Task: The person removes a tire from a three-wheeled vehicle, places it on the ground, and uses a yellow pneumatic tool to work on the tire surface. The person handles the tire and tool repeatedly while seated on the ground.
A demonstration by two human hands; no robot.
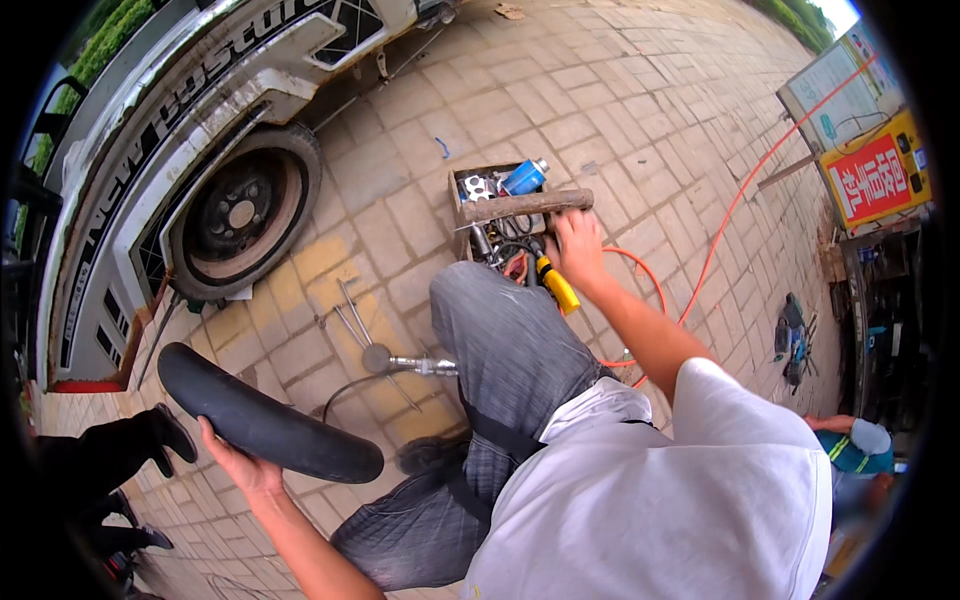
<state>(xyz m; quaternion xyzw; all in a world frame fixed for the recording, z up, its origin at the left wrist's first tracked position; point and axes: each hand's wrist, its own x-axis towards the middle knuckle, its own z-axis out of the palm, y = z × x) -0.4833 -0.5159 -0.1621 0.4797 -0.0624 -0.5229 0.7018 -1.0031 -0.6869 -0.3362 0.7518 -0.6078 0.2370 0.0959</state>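
Note:
My left hand [243,462] grips a smooth black rubber tube [270,415], which looks like an inner tube seen from its side, and holds it above the paving. At an open toolbox [455,190], my right hand [577,248] reaches down by the end of its wooden handle bar [525,204]. The fingers are bent, the tips hidden, and what they hold, if anything, does not show. Beside that hand a yellow-handled tool [560,288] leans out of the box. A blue can [525,177] and several metal tools lie inside.
Left stands a vehicle with a dark wheel [243,213]. Near my knee lie an air gauge [377,357] with a hose and metal rods [352,315]. An orange hose [715,240] crosses the paving. People's legs [110,455] are at left; another person [858,445] is at right.

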